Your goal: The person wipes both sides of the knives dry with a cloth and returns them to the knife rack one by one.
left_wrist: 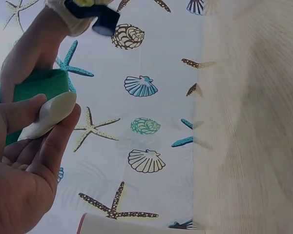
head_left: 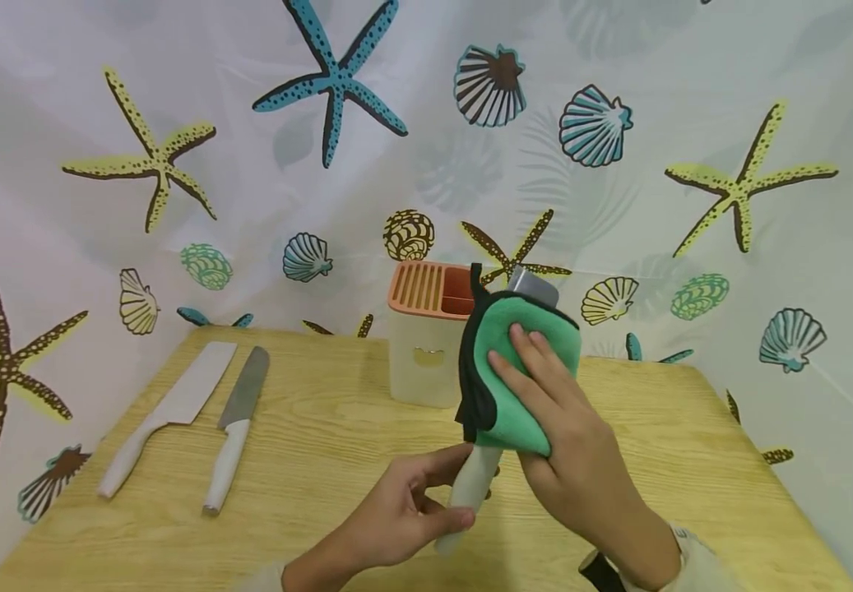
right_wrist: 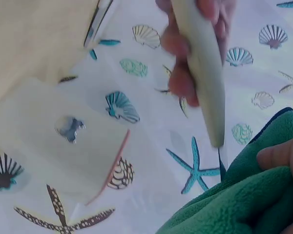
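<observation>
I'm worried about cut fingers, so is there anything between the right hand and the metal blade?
Yes, the green cloth: it lies between the right hand and the blade, whose end pokes out past the cloth's top edge. The left hand grips the pale handle directly, with nothing visible between.

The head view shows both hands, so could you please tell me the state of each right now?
Left hand: closed, holding the pale handle.
Right hand: closed, holding the green cloth over the metal blade.
</observation>
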Available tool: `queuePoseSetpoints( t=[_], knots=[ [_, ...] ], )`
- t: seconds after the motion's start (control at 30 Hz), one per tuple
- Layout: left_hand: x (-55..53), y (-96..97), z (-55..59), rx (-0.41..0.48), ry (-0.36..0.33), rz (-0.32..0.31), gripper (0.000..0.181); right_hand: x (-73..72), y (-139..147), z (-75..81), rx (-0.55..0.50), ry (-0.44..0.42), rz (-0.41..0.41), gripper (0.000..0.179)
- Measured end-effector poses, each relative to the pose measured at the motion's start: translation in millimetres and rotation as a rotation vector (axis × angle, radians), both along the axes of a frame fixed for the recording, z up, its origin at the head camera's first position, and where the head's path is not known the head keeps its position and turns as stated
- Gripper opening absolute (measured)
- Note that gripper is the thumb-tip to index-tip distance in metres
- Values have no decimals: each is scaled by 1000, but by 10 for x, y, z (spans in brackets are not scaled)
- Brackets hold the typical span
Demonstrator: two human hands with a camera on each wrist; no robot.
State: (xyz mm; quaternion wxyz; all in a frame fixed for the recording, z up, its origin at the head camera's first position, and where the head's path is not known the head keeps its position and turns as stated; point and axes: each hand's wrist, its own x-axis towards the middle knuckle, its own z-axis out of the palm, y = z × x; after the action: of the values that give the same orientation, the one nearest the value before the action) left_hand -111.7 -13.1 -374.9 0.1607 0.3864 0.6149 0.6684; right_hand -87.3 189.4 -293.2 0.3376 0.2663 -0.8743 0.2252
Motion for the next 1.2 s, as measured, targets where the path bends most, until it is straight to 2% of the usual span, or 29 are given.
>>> queuePoseSetpoints(
  t=[0.13,0.23,0.33,0.47,0.63,0.73,0.83,0.9,0.97,1.03,1.2],
  knots=[
    [38,16,-13,-4,-28,18,60,-83,30,92,-7,13,-19,77],
    [50,30,-40,15,-36,40,61,-62,12,90,23,-24,-24,78],
    [30,37,-79,41,-16,78,56,6,-21,65,59,-118,12,80],
    [-28,22,-106,100,6,124,43,109,-66,27,75,-268,110,81],
    [-53,46,-109,155,-25,115,38,184,-60,-54,49,-352,151,80],
    [-45,53,-117,160,-63,126,41,206,-14,-150,20,-344,225,78],
    [-50,29,-116,196,-65,154,37,212,46,-285,8,-293,422,70],
    [-58,9,-98,212,-66,188,38,195,77,-374,28,-243,556,52],
    [-69,-3,-81,226,-59,201,40,177,89,-452,57,-182,630,45],
    [-75,-8,-69,226,-57,216,46,162,78,-511,83,-110,635,48],
    [-69,-6,-76,261,-11,207,42,166,-19,-587,107,45,514,53]
  ],
)
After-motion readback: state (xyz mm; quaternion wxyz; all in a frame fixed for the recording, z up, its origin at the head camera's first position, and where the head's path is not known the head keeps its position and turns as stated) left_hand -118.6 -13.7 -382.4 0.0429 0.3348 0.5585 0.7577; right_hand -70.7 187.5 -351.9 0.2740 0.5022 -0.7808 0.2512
